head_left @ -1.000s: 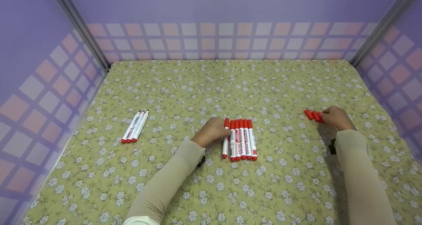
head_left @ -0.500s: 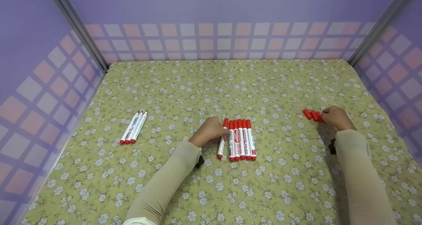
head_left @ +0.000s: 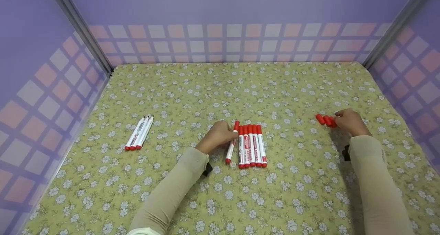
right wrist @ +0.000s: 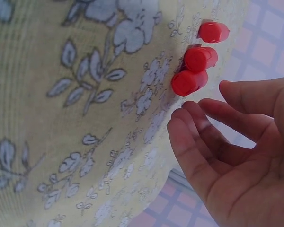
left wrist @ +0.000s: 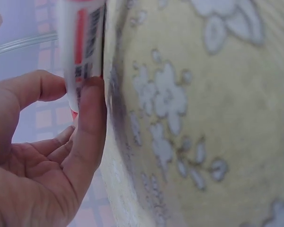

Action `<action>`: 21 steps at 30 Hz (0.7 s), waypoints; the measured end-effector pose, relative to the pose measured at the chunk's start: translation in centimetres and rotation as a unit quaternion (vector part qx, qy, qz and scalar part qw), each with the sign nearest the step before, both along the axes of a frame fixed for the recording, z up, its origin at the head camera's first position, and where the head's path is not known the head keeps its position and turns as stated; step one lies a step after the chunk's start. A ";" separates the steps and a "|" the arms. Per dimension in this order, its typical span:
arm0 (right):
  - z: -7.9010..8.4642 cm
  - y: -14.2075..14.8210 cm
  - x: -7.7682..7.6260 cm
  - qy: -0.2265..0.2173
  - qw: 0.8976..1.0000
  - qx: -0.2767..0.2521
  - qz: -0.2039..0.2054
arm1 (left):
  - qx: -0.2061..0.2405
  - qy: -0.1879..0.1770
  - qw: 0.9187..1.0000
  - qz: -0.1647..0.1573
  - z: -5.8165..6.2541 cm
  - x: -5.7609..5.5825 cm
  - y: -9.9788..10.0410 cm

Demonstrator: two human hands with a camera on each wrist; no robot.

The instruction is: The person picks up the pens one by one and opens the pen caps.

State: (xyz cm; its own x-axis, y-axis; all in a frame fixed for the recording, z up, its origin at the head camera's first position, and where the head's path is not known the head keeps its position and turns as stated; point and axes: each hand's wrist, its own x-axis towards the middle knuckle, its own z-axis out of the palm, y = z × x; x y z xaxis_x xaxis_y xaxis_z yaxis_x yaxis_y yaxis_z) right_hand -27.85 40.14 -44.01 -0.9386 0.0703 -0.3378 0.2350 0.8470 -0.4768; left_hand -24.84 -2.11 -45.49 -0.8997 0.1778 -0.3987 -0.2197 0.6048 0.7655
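Marker [head_left: 230,151] pinched by left hand [head_left: 218,136] has tilted; loose right hand [head_left: 351,122] is near caps [head_left: 327,120].

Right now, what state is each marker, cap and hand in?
Three slim white red-ended markers, uncapped, lying side by side.
Five white markers, capped in red, lying in a row.
Single white marker beside them, capped in red, held aslant.
Three short red cylindrical caps, loose, lying down.
Left hand, pinching the single marker.
Right hand, relaxed, holding nothing.
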 end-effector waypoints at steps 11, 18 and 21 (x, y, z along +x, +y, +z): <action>1.7 -1.9 0.3 0.023 0.999 -0.025 0.035 | 0.010 0.051 0.998 -0.032 1.2 0.3 -0.2; 2.8 -4.5 0.3 0.067 0.994 -0.018 0.079 | -0.020 0.081 0.995 -0.056 1.7 0.1 -0.3; 3.2 -5.7 0.5 0.088 0.992 -0.021 0.091 | -0.044 0.095 0.992 -0.068 1.9 0.0 -0.3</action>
State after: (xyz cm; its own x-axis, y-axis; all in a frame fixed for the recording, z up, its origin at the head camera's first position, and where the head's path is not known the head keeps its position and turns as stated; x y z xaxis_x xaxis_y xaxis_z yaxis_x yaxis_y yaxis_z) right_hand -27.31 34.47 -40.82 -0.9790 -0.1166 -0.1671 -0.0099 0.8464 -0.5325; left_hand -24.86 -2.43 -43.57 -0.9299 0.2756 -0.2436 0.0120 0.6847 0.7287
